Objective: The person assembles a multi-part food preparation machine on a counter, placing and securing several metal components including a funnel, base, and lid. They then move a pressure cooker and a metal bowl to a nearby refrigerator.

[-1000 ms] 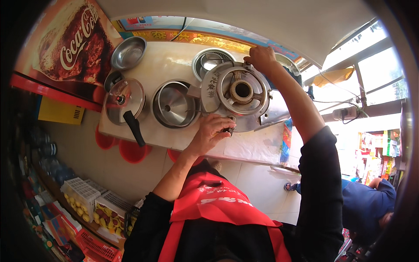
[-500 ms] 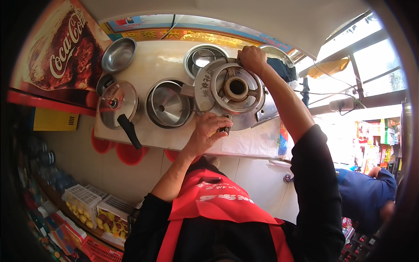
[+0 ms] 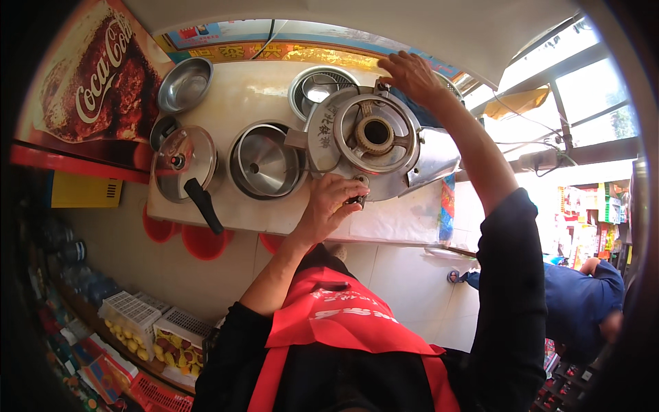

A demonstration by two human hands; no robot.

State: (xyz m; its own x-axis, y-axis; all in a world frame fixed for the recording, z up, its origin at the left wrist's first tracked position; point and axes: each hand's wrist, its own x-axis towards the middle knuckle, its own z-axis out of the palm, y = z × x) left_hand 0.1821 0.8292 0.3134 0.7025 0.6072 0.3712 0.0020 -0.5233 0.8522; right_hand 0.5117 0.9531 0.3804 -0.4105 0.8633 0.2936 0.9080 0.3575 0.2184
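A round stainless steel machine (image 3: 329, 147), by its look a grinder, sits on the table in front of me. A metal ring with a brownish hub (image 3: 375, 134) is on its top. At the machine's near edge, my left hand (image 3: 334, 199) pinches a small dark clamp knob (image 3: 355, 200). My right hand (image 3: 414, 77) is above the far edge, its fingers stretched out and apart. Close below it a second small clamp (image 3: 382, 86) shows on the rim. Left of the machine stands a steel pot (image 3: 237, 175) with a steel funnel (image 3: 266, 165) in it.
A pressure cooker (image 3: 185, 161) with a black handle and a steel bowl (image 3: 186, 85) stand on the table's left. Behind is a steel basin (image 3: 296, 103). Red buckets (image 3: 207, 244) are under the table's front edge. A person in blue (image 3: 580, 302) bends at the right.
My right hand has let go of the far clamp and lifted up and away, its fingers opening. The grinder has shifted slightly right and toward me. My left hand stays on its knob.
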